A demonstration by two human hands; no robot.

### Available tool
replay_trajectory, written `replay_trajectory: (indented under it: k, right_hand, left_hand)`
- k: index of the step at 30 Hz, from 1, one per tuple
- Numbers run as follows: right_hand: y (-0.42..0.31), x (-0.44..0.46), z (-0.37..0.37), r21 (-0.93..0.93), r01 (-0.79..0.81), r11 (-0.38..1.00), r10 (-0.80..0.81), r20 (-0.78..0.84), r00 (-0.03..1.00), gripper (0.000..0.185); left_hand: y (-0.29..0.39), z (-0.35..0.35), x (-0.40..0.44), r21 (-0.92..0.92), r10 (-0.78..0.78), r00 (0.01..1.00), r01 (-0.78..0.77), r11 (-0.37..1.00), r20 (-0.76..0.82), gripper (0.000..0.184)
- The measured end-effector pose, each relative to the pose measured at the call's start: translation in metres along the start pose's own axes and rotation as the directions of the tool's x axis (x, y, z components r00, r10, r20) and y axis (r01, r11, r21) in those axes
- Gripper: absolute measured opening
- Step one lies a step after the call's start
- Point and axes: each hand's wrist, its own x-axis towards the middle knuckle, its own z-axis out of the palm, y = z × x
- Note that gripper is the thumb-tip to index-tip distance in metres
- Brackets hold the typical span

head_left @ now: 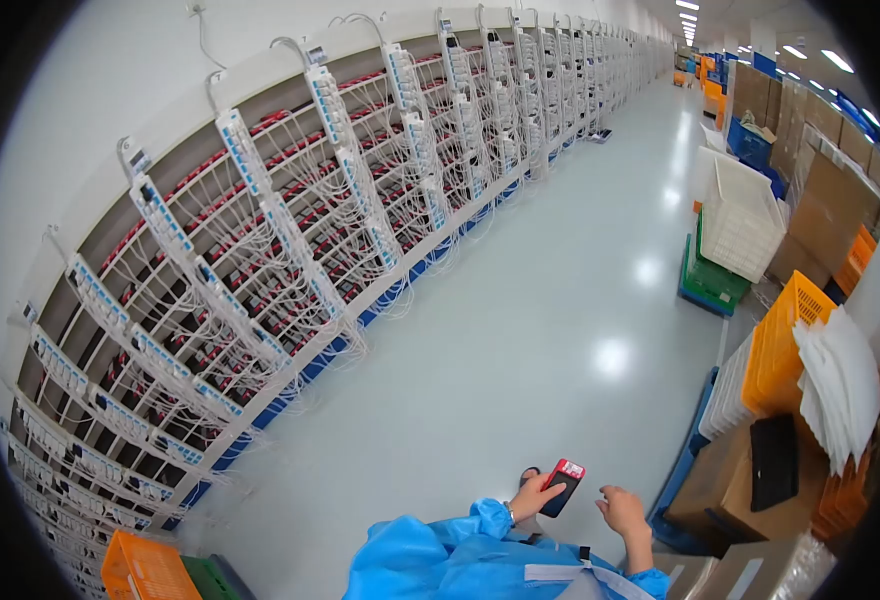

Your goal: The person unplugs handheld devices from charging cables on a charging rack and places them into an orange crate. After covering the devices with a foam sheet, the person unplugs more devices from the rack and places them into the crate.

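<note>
My left hand [531, 497] is closed around a red-and-black handheld device [564, 487], with the thumb lying over its dark face. A small whitish label shows at the red top end; its print is too small to read. To the right of the device is my right hand [624, 512], apart from it and holding nothing, with its fingers loosely bent and spread a little. Blue sleeves [490, 520] cover both arms.
Along the left wall runs a long rack [290, 210] with red-and-black units, white power strips and hanging cables. Orange crates [782, 335], a white basket [740, 215], a green crate [717, 272] and cardboard boxes [750, 480] line the right. An orange basket [148, 568] stands at lower left.
</note>
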Motion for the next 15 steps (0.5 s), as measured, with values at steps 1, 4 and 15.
replay_trajectory:
  k: [1,4,15]
  right_hand:
    - [0.008,0.014,0.002,0.058,-0.028,0.998,0.028,0.005,1.000,0.027]
    - [0.063,0.045,0.020,0.119,-0.129,0.984,0.131,-0.010,0.991,0.029]
    - [0.151,0.114,-0.079,0.276,-0.503,0.819,0.539,-0.070,0.840,0.029]
  left_hand:
    - [0.000,-0.004,0.023,0.045,0.041,0.998,-0.043,0.998,0.048,0.038]
    - [0.005,-0.009,0.105,0.010,-0.045,0.996,0.044,0.999,0.080,0.039]
    - [0.119,0.006,0.344,0.092,0.096,0.977,-0.115,0.989,0.192,0.034]
